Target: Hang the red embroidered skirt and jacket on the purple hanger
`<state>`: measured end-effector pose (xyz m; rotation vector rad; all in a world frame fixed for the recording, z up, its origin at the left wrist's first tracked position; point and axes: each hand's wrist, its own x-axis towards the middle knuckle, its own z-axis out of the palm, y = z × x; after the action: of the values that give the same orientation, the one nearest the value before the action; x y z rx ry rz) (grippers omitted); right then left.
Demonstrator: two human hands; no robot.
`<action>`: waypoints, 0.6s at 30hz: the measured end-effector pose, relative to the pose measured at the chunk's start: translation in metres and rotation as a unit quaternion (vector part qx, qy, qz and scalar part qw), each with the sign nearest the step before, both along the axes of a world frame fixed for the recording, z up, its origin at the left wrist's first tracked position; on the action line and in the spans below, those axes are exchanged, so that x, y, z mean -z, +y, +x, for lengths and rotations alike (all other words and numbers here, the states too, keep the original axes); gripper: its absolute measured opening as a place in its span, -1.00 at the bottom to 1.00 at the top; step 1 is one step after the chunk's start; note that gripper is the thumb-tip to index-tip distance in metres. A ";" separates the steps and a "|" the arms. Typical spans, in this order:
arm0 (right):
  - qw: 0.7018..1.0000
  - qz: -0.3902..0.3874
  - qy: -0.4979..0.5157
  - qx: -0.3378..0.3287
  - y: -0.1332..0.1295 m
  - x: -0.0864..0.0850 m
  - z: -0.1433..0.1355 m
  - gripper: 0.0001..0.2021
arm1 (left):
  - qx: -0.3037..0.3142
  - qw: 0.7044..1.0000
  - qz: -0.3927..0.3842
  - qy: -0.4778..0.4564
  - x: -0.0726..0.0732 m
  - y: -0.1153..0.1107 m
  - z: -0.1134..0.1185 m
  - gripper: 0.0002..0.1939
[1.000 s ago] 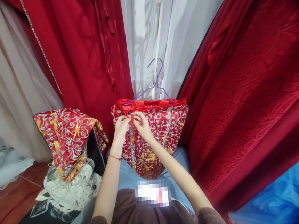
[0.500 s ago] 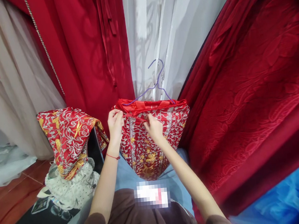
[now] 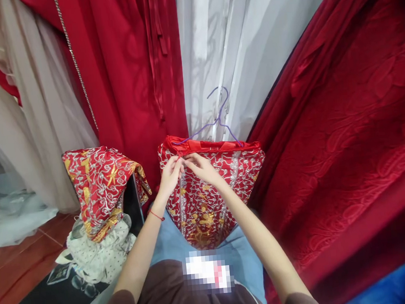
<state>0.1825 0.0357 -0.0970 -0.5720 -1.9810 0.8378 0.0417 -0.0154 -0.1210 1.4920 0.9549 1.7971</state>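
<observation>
A red garment (image 3: 220,188) embroidered in silver and gold hangs folded over a purple wire hanger (image 3: 217,117) in front of me, resting on my lap. My left hand (image 3: 171,173) and my right hand (image 3: 200,166) meet at its upper left, just below the red satin band (image 3: 205,145). Both pinch a thin red tie (image 3: 182,160) there, fingertips nearly touching. A red string bracelet circles my left wrist.
A second embroidered red cloth (image 3: 99,184) drapes over a dark chair (image 3: 133,203) at the left, with white dotted fabric (image 3: 97,251) beneath it. Red (image 3: 345,125) and white (image 3: 221,41) gowns hang close behind and to the right. Wooden floor (image 3: 14,268) shows at the lower left.
My hands pulled apart along the tie half a second ago and have come back together at the garment's top. The view has shifted slightly, so everything sits a little further right.
</observation>
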 end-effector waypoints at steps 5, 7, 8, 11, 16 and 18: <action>0.988 -0.101 0.097 -0.060 0.008 0.005 -0.023 -0.68 | 0.009 0.999 -0.012 0.043 0.002 -0.005 -0.011 -0.65; 0.985 -0.111 0.121 -0.049 0.012 0.007 -0.025 -0.72 | 0.006 0.998 -0.011 0.058 0.001 -0.004 -0.017 -0.64; 0.984 -0.114 0.128 -0.043 0.013 0.008 -0.026 -0.75 | 0.007 0.998 -0.009 0.064 -0.001 -0.004 -0.018 -0.64; 0.982 -0.130 0.129 -0.045 0.014 0.009 -0.028 -0.79 | 0.019 0.997 0.003 0.070 -0.007 -0.004 -0.017 -0.63; 0.971 -0.193 0.106 -0.096 0.006 0.013 -0.034 -0.70 | 0.058 0.997 -0.014 0.047 -0.016 -0.012 -0.007 -0.65; 0.968 -0.204 0.113 -0.096 0.004 0.013 -0.034 -0.66 | 0.071 0.995 -0.022 0.059 -0.017 -0.015 -0.009 -0.65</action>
<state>0.1485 0.0400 -0.1104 -0.4932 -1.6791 1.3874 0.0332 -0.0300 -0.1040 1.6126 0.9146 1.5930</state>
